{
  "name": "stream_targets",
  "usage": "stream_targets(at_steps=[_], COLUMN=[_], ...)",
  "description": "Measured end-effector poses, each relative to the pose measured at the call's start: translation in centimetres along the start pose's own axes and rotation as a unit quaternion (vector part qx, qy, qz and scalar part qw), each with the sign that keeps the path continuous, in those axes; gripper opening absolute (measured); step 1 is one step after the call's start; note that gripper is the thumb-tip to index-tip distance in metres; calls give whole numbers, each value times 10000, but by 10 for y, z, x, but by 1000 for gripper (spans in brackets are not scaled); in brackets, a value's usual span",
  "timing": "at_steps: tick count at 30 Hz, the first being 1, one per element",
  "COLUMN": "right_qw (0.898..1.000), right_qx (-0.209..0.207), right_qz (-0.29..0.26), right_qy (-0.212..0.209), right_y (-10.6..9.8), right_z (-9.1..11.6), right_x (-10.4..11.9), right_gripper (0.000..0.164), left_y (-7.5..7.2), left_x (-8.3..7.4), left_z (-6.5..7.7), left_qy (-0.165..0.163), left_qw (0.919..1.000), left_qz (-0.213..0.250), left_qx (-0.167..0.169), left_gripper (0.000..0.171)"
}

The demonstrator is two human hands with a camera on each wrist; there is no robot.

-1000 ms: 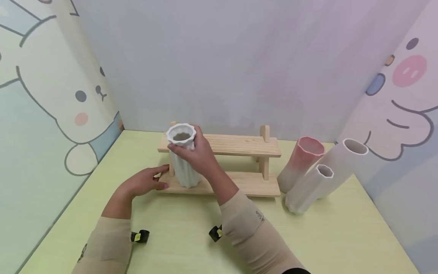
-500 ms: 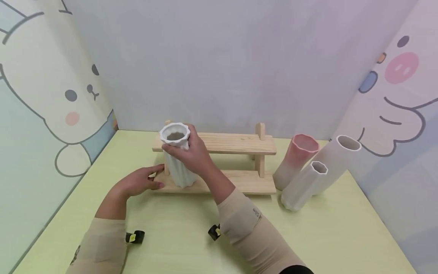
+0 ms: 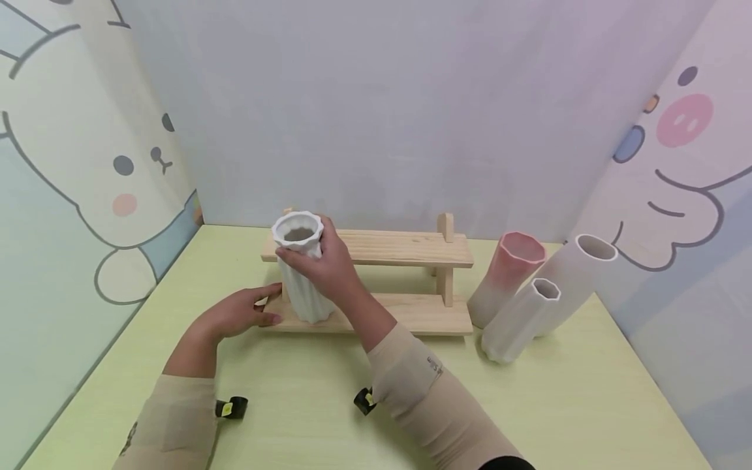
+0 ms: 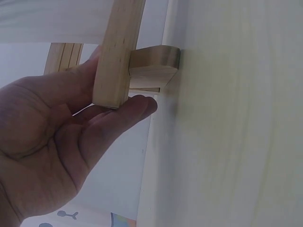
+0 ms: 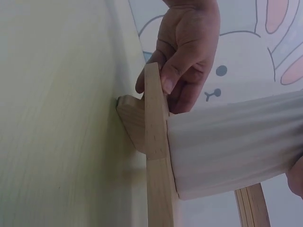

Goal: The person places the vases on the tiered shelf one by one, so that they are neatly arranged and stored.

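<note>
A white fluted vase (image 3: 305,287) stands at the left end of the lower board of a two-tier wooden shelf (image 3: 411,313). My right hand (image 3: 333,264) grips it just below the scalloped rim, thumb in front. In the right wrist view the base of the vase (image 5: 227,146) meets the board, and only a bit of the right hand shows at the right edge. My left hand (image 3: 243,313) holds the left end of that lower board (image 4: 118,52), thumb above and fingers beneath, as the left wrist view shows.
Right of the shelf stand a pink-and-white vase (image 3: 499,281), a slim white vase (image 3: 519,323) and a wider white vase (image 3: 578,281) behind it. A grey-white wall (image 3: 376,117) rises behind the yellow-green table (image 3: 305,405); cartoon-printed panels flank both sides.
The right hand has shifted the vase slightly left along the lower board. The left hand keeps its hold on the board's end. The whole head view has moved a little.
</note>
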State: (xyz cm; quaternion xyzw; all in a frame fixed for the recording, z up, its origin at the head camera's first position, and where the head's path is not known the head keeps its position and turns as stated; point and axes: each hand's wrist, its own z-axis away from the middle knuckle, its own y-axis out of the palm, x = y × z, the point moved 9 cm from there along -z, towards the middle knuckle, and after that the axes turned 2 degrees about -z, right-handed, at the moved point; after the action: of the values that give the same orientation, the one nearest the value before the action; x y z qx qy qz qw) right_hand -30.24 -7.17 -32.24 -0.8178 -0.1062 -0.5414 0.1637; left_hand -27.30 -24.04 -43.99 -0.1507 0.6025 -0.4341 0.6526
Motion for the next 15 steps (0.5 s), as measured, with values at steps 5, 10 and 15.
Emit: stream_targets(at_steps=[5,10,15], right_qw=[9998,9999,9994], right_qx=[-65,-39,-207], right_qz=[204,164,232], right_qy=[-64,-7,-134], right_y=[1,2,2], right_z=[1,1,3], right_x=[1,0,3], right_gripper=[67,66,66], left_y=[1,2,1], left_x=[0,1,0], left_z=[0,0,0], left_qy=[-12,-64,-52], left_qw=[10000,10000,10000], left_qz=[20,20,-1], left_qx=[11,8,1], left_gripper=[75,75,76])
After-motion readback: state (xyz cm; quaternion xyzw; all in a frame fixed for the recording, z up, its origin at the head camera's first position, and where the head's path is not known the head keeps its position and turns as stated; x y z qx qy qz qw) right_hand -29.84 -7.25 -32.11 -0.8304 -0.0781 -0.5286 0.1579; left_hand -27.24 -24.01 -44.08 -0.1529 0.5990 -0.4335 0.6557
